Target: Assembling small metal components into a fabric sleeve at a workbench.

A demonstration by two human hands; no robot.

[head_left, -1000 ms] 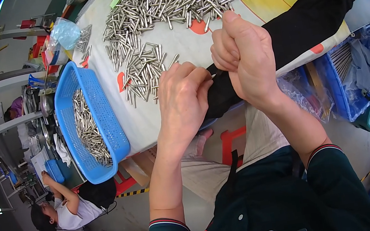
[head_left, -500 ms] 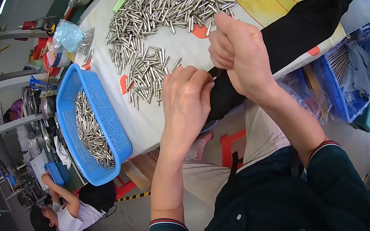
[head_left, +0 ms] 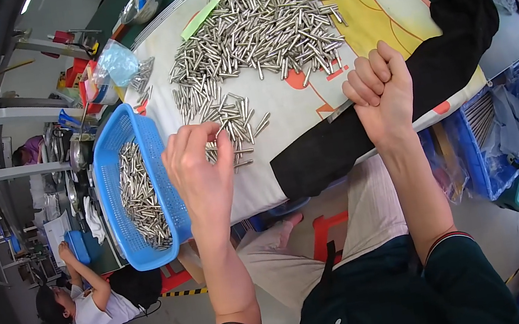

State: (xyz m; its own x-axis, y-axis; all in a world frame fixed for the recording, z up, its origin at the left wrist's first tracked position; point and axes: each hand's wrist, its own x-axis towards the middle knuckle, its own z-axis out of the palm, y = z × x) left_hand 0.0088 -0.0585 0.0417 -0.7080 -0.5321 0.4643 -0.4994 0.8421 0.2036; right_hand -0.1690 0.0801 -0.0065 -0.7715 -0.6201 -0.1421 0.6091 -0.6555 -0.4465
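Over the near edge of the pile, my left hand (head_left: 201, 171) is closed, thumb and forefinger brought together; what they hold, if anything, is hidden. Beneath its fingers lie small silvery metal pins (head_left: 258, 23), heaped across the cloth-covered table. My right hand (head_left: 384, 94) makes a fist around a thin metal tool (head_left: 340, 110) whose narrow flat end pokes out to the left; the rest is inside the fist. Under that fist a black cloth (head_left: 320, 156) runs along the table's near edge. A blue perforated basket (head_left: 174, 202) stands by my left hand, with more metal pins (head_left: 139, 194) inside.
A green strip (head_left: 201, 19) lies on the heap. Past the basket sit a clear bluish plastic bag (head_left: 118, 62) and a metal bowl (head_left: 141, 3). Blue crates (head_left: 481, 127) and a teal stool (head_left: 518, 189) are at right. Another person (head_left: 101, 299) sits at lower left.
My left hand has moved left, from the black cloth to beside the basket. My right fist has shifted right and lower, and the metal tool's end now shows. The view has shifted slightly.
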